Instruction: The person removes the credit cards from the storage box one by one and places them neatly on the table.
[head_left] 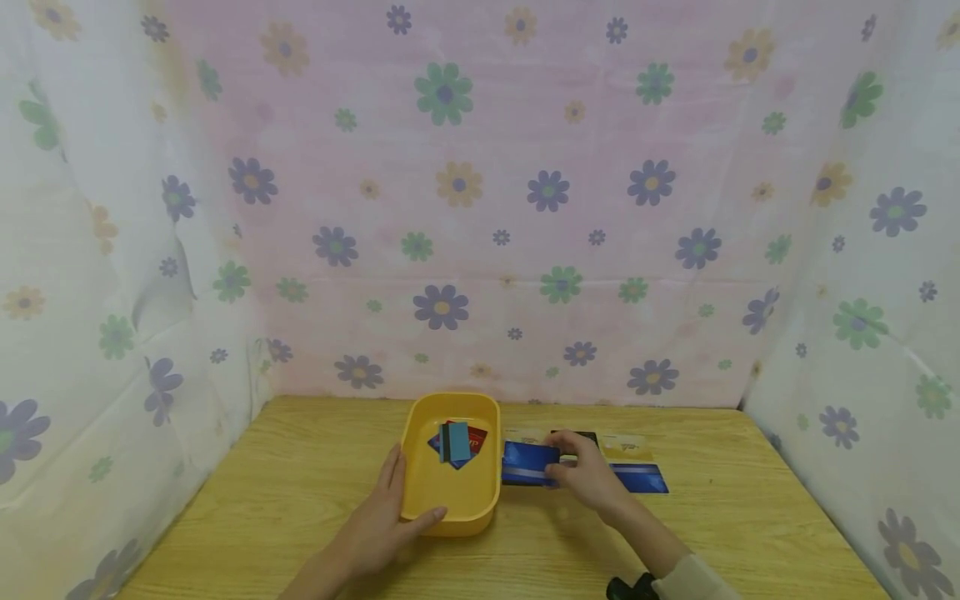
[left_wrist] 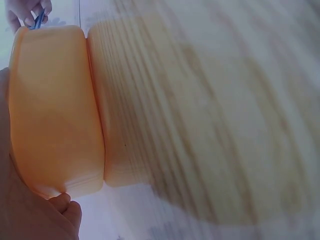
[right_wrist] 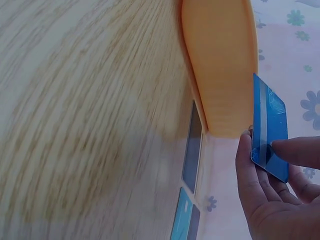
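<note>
My left hand holds the yellow plastic box at its left near corner, the fingers along the outer left wall and the thumb at the near rim. Inside the box lie a light blue card with a dark stripe, a red card and a blue card, overlapping. To the right of the box, my right hand pinches a blue card with a pale stripe between thumb and fingers. This card is beside the box's right wall, above the table.
On the table, partly behind the right hand, lie a blue striped card, a gold card, a black-edged card and a pale card. A black object is by the right sleeve. Flowered cloth hangs behind the wooden table.
</note>
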